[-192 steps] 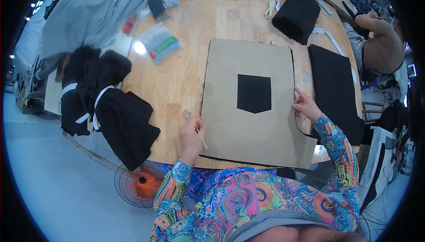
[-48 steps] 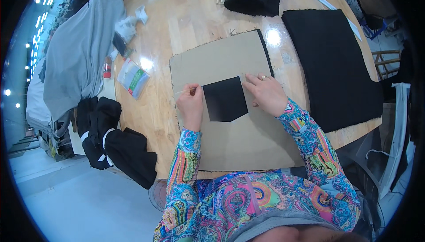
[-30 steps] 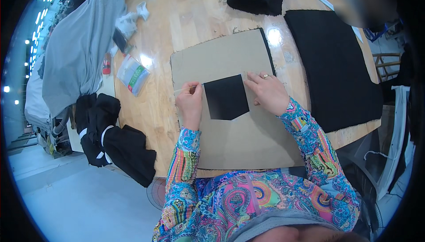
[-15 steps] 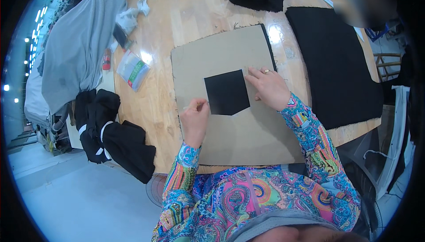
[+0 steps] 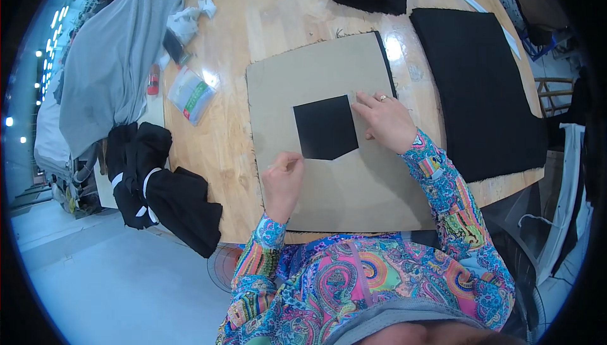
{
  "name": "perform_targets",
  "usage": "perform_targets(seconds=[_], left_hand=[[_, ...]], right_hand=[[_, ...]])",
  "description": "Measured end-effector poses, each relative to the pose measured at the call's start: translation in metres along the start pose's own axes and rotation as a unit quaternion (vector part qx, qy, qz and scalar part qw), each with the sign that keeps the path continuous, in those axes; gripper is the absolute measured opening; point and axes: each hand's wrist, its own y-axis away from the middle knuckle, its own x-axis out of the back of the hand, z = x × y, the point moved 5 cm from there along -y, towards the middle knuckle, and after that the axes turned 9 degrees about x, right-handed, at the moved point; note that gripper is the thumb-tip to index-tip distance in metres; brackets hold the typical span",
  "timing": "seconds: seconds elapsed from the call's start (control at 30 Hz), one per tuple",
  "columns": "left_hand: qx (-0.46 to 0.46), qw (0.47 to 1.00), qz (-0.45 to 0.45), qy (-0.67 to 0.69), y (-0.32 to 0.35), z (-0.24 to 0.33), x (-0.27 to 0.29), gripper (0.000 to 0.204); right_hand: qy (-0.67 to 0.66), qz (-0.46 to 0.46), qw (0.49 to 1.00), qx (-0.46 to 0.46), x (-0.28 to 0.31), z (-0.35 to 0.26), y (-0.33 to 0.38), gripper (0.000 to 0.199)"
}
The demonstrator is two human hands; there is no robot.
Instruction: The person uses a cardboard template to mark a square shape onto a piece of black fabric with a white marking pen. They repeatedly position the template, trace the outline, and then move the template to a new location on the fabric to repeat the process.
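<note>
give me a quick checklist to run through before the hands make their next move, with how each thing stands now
1. Black five-sided piece lying flat on the beige fabric: ok.
2. Right hand at the piece's upper right corner, fingers spread low over the fabric: ok; how hard they press, cannot tell.
3. Left hand near the piece's lower left corner, fingertips drawn together: ok; what they hold, cannot tell.
4. Beige fabric fully covering the black layer beneath: not ok, black shows along its upper right edge.
5. Folded black fabric and plastic packet apart from the beige fabric: ok.
</note>
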Motion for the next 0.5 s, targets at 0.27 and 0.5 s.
perform_targets(seconds=[0.27,0.5], left_hand=[[-0.003,0.995,-0.06,0.083,0.017,0.015,-0.028,0.007],[-0.02,0.996,-0.061,0.055,0.017,0.022,-0.03,0.007]], right_hand=[[0.005,0.01,1.0,0.004,0.001,-0.002,0.0,0.061],[0.006,0.009,1.0,0.002,0.002,-0.001,0.001,0.061]])
